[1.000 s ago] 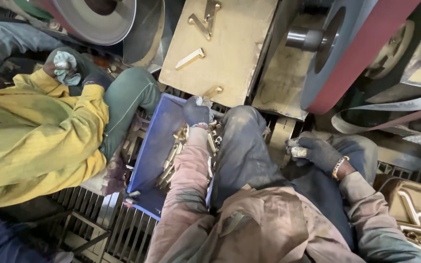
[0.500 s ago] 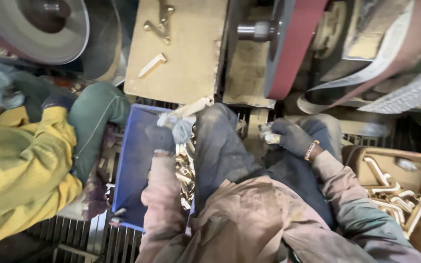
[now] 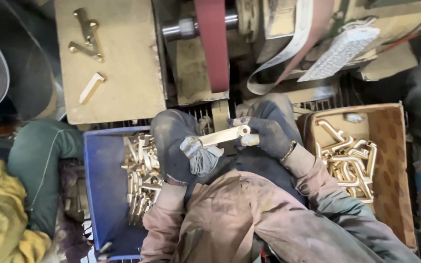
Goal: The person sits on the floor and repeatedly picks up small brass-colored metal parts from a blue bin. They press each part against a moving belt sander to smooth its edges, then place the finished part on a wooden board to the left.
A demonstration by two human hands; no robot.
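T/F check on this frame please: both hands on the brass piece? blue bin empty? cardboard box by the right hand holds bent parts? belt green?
1. Both the left hand and the right hand hold the brass piece. True.
2. The blue bin is empty. False: it holds many brass parts.
3. The cardboard box on the right holds bent brass parts. True.
4. The sanding belt is green. False: it is red-brown.

I observe both arms in soiled sleeves bent inward over the lap, the gloved left hand [image 3: 198, 156] and gloved right hand [image 3: 268, 138] drawn close together at centre, fingers of each curled in a closed grip.
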